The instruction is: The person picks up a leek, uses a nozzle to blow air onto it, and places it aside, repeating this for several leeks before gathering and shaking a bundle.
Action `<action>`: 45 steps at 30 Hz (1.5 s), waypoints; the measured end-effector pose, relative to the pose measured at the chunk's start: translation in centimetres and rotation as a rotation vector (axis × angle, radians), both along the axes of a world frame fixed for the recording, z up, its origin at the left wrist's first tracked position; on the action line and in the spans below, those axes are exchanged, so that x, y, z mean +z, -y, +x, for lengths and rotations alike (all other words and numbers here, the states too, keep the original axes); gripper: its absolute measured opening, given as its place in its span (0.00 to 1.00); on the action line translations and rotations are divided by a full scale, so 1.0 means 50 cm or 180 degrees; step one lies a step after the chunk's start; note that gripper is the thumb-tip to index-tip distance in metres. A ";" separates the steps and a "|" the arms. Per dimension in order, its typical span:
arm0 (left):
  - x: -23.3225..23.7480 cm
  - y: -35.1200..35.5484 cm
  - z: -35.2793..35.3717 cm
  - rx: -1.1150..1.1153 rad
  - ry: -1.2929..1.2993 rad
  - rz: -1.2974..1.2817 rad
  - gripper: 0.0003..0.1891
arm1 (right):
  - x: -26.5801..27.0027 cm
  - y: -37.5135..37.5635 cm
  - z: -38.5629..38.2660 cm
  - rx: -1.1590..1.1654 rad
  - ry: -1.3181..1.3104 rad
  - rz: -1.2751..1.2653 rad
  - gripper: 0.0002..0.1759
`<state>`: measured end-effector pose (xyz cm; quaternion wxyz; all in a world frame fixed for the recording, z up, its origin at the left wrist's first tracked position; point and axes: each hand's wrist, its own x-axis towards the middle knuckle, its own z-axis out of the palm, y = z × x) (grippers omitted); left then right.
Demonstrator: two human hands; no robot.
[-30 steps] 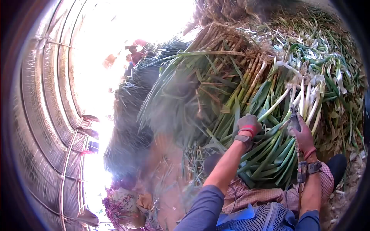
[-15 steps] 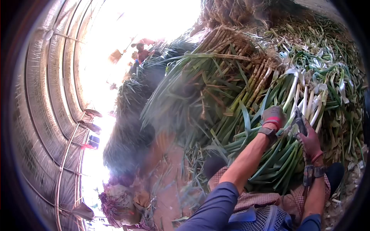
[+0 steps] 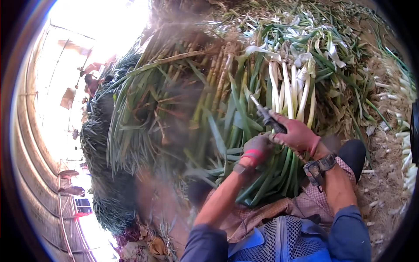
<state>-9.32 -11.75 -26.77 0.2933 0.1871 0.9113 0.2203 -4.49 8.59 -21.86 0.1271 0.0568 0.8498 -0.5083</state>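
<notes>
In my gloved right hand [image 3: 301, 134] is a dark air blow gun [image 3: 267, 115], its thin metal nozzle pointing up and left. My left hand [image 3: 256, 148], gloved with a pink cuff, is close beside it, fingers curled and slightly blurred; what they grip is hidden. Beyond both hands lie several peeled green onions [image 3: 286, 89] with clean white shafts, their green leaves [image 3: 279, 179] trailing under my hands onto my lap. Unpeeled green onions [image 3: 218, 78] with yellowish-brown stems are heaped to the left.
Stripped leaves and skins [image 3: 331, 74] pile up at the back and right. White green-onion ends [image 3: 403, 135] lie on the ground at the far right. A large heap of leafy tops [image 3: 104, 161] rises at left. Another person [image 3: 92, 83] is in the far left background.
My view has swung to the right. The left hand has moved from a white shaft down beside my right hand. The blow gun now tilts left, away from the shafts.
</notes>
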 end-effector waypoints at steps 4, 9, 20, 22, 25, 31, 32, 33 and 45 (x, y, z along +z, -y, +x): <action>0.032 0.032 -0.052 0.0147 -0.0121 0.0131 0.19 | -0.004 0.020 -0.028 -0.0074 0.0137 0.0341 0.51; 0.068 0.045 -0.162 0.0880 -0.0955 -0.0240 0.18 | -0.019 0.042 -0.029 0.0279 0.0143 0.0080 0.50; 0.007 0.032 -0.275 0.0521 -0.1089 -0.0814 0.21 | -0.004 0.079 -0.067 0.0250 0.0421 0.0275 0.49; -0.004 0.023 -0.294 0.0498 -0.1053 -0.0931 0.18 | -0.018 0.087 -0.073 0.0341 0.0536 0.0201 0.49; -0.006 0.008 -0.308 0.0458 -0.1056 -0.1099 0.22 | -0.015 0.081 -0.110 0.0099 0.0365 0.0479 0.48; 0.002 0.012 -0.331 0.0605 -0.0675 -0.0765 0.22 | -0.034 0.077 -0.098 0.0173 0.0082 0.0391 0.48; 0.006 0.015 -0.331 0.0599 -0.0670 -0.0759 0.22 | -0.031 0.077 -0.082 0.0313 0.0145 0.0363 0.48; 0.016 0.017 -0.329 0.0683 -0.0500 -0.0694 0.22 | -0.031 0.078 -0.065 0.0416 0.0174 0.0305 0.49; 0.002 0.076 -0.301 0.0752 -0.0567 -0.0532 0.20 | -0.033 0.066 -0.110 -0.0085 0.0359 0.0110 0.50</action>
